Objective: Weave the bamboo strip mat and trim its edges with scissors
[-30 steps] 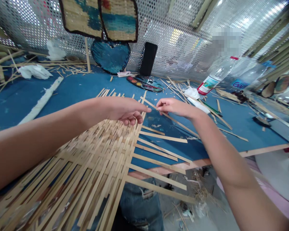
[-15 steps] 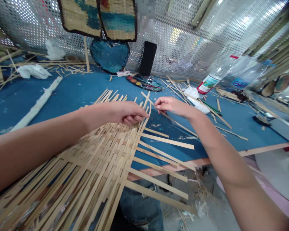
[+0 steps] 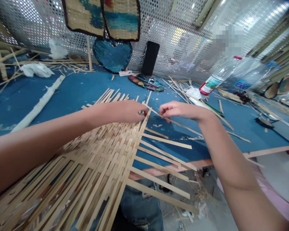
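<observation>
Pale bamboo, a thin strip [image 3: 183, 125] slants across the blue surface [image 3: 74, 89], its far end at the upper right corner of the woven mat [image 3: 98, 154] and its near end pointing toward the surface's front edge. The right hand [image 3: 177, 109] pinches it between thumb and curled fingers just beside that corner. The left hand [image 3: 125, 111] lies on the mat's far edge with its fingers bunched together against the weave; whether they grip a strand I cannot tell. The two hands are near each other but apart.

Along the mat's right edge, loose ends [image 3: 163, 141] jut out over the bare blue surface and past its front edge. Beyond the hands there is open room up to a paint palette [image 3: 146, 82]. A plastic bottle [image 3: 219, 77] lies among scattered offcuts, well to the right.
</observation>
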{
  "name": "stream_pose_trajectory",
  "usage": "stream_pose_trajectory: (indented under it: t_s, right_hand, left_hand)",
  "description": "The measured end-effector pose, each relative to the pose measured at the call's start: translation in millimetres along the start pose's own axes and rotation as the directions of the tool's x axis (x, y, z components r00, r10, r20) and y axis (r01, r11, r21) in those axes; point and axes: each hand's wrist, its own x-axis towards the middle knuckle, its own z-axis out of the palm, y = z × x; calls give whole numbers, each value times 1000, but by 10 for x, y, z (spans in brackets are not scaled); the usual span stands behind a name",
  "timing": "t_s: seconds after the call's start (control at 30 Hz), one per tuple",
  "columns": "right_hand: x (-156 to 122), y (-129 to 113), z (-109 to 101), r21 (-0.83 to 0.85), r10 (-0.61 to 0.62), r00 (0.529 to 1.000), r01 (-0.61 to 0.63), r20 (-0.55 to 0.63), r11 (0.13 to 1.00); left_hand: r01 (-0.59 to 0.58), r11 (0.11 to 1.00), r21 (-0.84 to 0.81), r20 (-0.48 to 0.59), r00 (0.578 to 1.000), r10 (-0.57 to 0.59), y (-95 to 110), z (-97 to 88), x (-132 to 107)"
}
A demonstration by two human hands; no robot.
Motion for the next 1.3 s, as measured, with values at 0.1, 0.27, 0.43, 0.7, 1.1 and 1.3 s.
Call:
stream_pose_trajectory:
  t_s: [0.1,0.27,0.43,0.7,1.1,1.3]
  right_hand:
    - [1,49,-17,0,4,997,-4,78,1000]
    - [-28,117,-79,-21,-21,997,23,73,1000]
    - [-36,103,-86,-68,24,998,-21,50,997]
    - [-36,63,-69,-127,72,997,-67,34,990]
    - [29,-26,70,-78,69,995,-64,68,995]
    - [5,-33,87,-113,112,991,-103,78,988]
  left_hand:
    - [44,983,179,-13,999,-42,61,23,-22]
    - [-42,964,264,-81,995,66,-46,53,-3]
    - [-74,983,168,-124,988,95,-151,50,35]
    - [1,992,-128,-94,996,-13,-170,32,81]
    - [370,764,-529,147,926,-347,-49,-43,109]
    - [291,707,-645,163,956,-245,-200,-28,125]
